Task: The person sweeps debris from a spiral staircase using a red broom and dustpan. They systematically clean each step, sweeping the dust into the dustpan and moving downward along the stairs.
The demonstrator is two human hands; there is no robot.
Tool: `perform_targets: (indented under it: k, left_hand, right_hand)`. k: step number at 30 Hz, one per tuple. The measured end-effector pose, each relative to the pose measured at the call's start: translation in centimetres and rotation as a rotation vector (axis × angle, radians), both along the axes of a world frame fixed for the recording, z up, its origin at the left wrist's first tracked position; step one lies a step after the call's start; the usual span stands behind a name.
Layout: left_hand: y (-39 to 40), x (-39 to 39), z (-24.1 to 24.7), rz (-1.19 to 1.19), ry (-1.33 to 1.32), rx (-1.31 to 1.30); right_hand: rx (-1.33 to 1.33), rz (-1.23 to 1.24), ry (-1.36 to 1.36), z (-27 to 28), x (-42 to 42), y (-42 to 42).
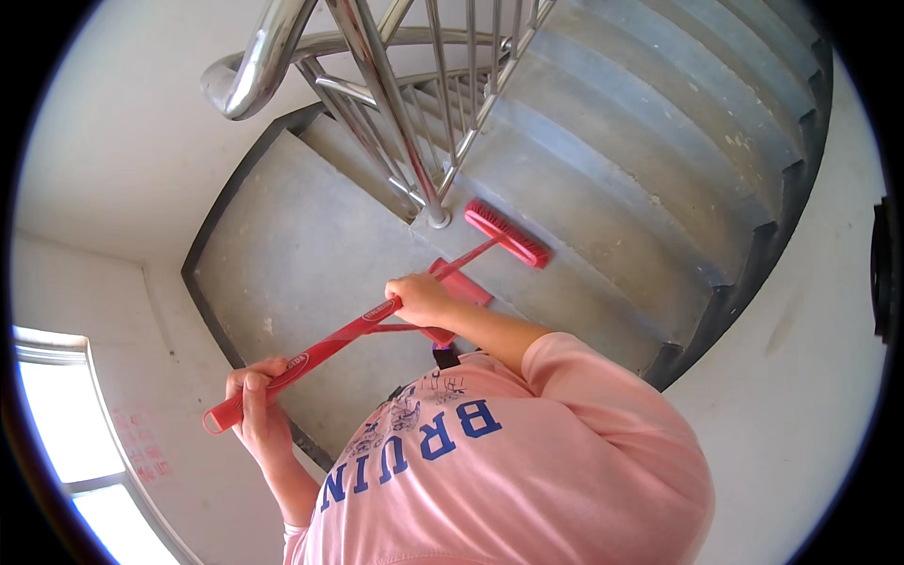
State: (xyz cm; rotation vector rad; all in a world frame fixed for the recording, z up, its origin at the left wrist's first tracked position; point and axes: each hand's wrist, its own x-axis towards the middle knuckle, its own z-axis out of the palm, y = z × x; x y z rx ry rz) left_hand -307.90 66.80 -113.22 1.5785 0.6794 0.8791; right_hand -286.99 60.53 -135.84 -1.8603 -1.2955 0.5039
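Observation:
A red push-style broom has its bristled head [507, 233] on the concrete step beside the railing post. My right hand [424, 300] is closed around its red handle [339, 342] about midway. Near the handle's looped upper end, my left hand [261, 406] grips the same red shaft. A red dustpan [466, 284] rests at the landing's edge, close to the broom head, and my right forearm hides part of it. Its thin red stick [395, 328] runs up towards the thick handle; where the two overlap, I cannot tell whether a hand also holds the dustpan.
Concrete stairs [607, 162] curve off at the upper right. A stainless steel railing [395, 113] stands at the top middle, with another flight behind it. The grey landing [296, 233] is bordered by a dark skirting. White walls and a bright window [67, 417] lie at the sides.

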Motion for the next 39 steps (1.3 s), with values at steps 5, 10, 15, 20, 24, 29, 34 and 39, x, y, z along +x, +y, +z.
perform_targets:
  k: [5,10,15,20,24,29,34,39]
  left_hand:
    - [0.1,-0.8,1.6,-0.003,-0.01,0.17]
    - [-0.1,-1.3,3.7,-0.053,-0.021,0.267]
    - [0.2,-2.1,5.4,-0.112,-0.051,0.408]
    - [0.6,-2.6,6.5,-0.211,-0.142,0.422]
    - [0.9,-1.7,4.7,-0.169,-0.159,0.346]
    - [0.5,-0.4,-0.1,-0.083,0.017,0.069]
    - [0.1,-1.1,0.5,-0.093,0.006,0.111]
    - [0.7,-2.9,2.4,-0.103,-0.028,0.221]
  right_hand:
    - [-0.085,0.101,0.078,3.3,-1.4,-0.3]
    - [-0.088,0.15,0.132,4.7,-2.7,-0.5]
    - [-0.082,0.224,0.174,7.0,-3.9,-1.0]
    - [-0.017,0.24,0.131,7.7,-4.1,-1.3]
    - [-0.007,0.108,0.034,7.1,-2.0,-1.6]
    - [0.037,-0.042,-0.002,1.4,0.6,-1.8]
    - [0.003,-0.023,0.033,1.9,-1.0,-1.8]
    - [-0.012,0.055,0.084,2.9,-3.6,-0.5]
